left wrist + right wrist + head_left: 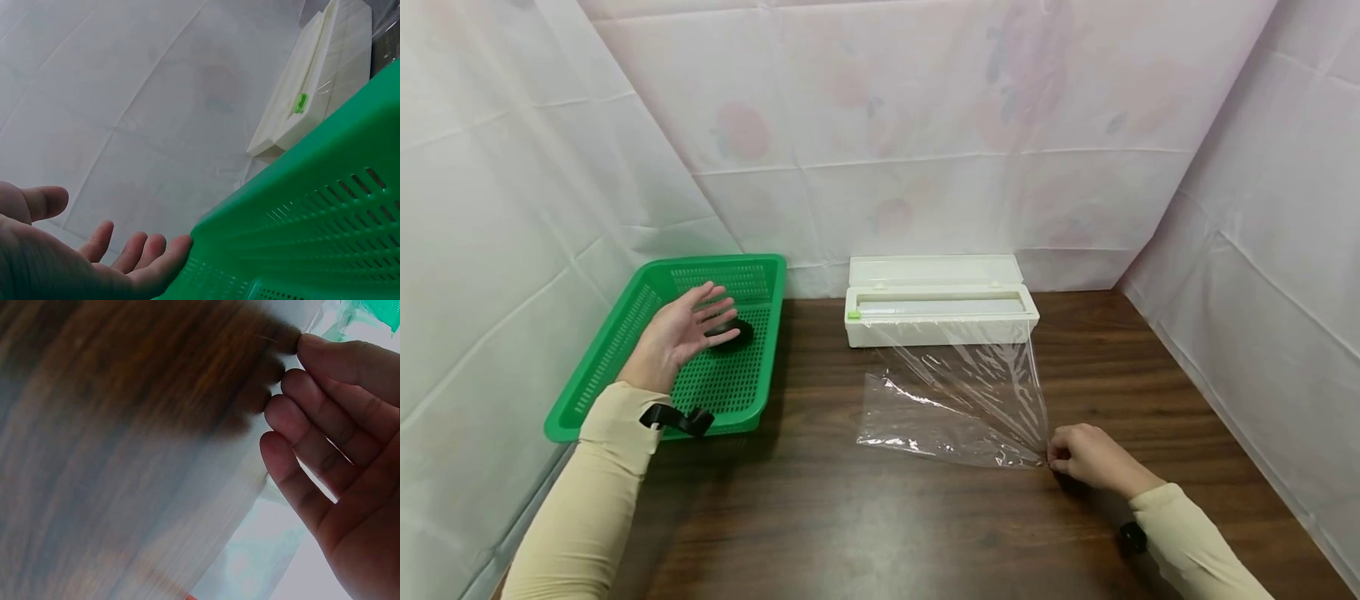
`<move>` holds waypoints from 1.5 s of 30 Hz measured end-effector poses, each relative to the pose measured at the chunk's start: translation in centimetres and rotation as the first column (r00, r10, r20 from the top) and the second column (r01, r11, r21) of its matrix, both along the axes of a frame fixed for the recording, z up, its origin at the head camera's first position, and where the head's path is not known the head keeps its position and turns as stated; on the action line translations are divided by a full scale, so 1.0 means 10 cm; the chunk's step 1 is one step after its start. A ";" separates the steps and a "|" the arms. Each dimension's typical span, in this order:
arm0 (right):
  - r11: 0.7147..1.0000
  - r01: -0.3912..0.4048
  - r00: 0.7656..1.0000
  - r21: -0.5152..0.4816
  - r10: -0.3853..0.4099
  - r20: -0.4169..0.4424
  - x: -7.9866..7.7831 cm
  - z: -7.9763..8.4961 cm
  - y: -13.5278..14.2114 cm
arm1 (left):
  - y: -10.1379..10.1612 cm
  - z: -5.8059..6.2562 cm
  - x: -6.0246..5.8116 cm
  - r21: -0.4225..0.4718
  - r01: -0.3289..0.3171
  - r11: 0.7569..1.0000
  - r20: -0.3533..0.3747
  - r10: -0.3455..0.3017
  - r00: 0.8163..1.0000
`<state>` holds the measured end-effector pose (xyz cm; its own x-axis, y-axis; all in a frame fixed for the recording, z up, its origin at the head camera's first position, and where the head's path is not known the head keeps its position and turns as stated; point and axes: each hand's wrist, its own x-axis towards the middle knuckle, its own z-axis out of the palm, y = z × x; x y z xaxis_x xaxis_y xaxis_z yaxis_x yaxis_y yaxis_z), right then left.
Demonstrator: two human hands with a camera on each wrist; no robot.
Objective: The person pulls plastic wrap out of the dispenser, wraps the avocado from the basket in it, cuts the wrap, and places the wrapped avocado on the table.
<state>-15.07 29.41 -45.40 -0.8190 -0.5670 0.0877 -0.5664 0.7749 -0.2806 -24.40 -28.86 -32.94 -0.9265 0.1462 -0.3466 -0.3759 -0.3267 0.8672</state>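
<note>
My right hand (1092, 457) pinches a corner of clear cling film (955, 408) close over the table. From there the film stretches back to a white cling film dispenser (942, 333), its lid raised and a green slide cutter (853, 316) at its left end. Creases fan out from the pinched corner. In the right wrist view, thumb and forefinger meet while the other fingers (281, 456) curve beside them. My left hand (683, 327) is held over a green plastic basket (767, 392), palm turned up and fingers spread, holding nothing. Behind its fingertips a dark rounded thing (743, 335) lies in the basket, partly hidden.
The brown wooden table (865, 533) runs under everything. Pale fabric curtains (917, 200) with faint fruit prints enclose the back and both sides. The basket stands at the left, next to the curtain, and the dispenser is near the back edge.
</note>
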 end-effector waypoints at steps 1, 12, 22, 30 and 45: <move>1.000 0.006 1.000 0.006 -0.006 0.004 -0.01 0.00 0.00 | -0.01 0.00 0.00 0.000 -0.004 1.000 0.001 0.004 1.000; 0.999 0.027 0.999 0.020 -0.027 0.017 -0.01 0.01 0.00 | -0.05 0.03 -0.06 -0.002 -0.052 0.999 0.014 0.052 0.999; 0.999 0.041 0.999 0.010 -0.041 0.023 -0.01 0.01 0.01 | -0.14 -0.01 -0.18 -0.042 -0.067 0.997 0.023 0.068 0.997; 0.999 0.047 0.998 -0.007 -0.046 0.044 0.02 -0.01 0.00 | -0.21 -0.10 -0.26 -0.050 -0.071 0.996 0.067 0.074 0.995; 0.996 0.086 0.995 0.021 -0.087 0.050 -0.02 0.05 0.01 | -0.52 -0.17 -0.40 -0.009 -0.154 0.988 0.134 0.153 0.979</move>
<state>-15.25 29.46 -44.91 -0.8683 -0.4949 0.0347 -0.4823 0.8256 -0.2928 -28.39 -34.07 -34.61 -0.8832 0.0067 -0.4690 -0.4340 -0.3910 0.8117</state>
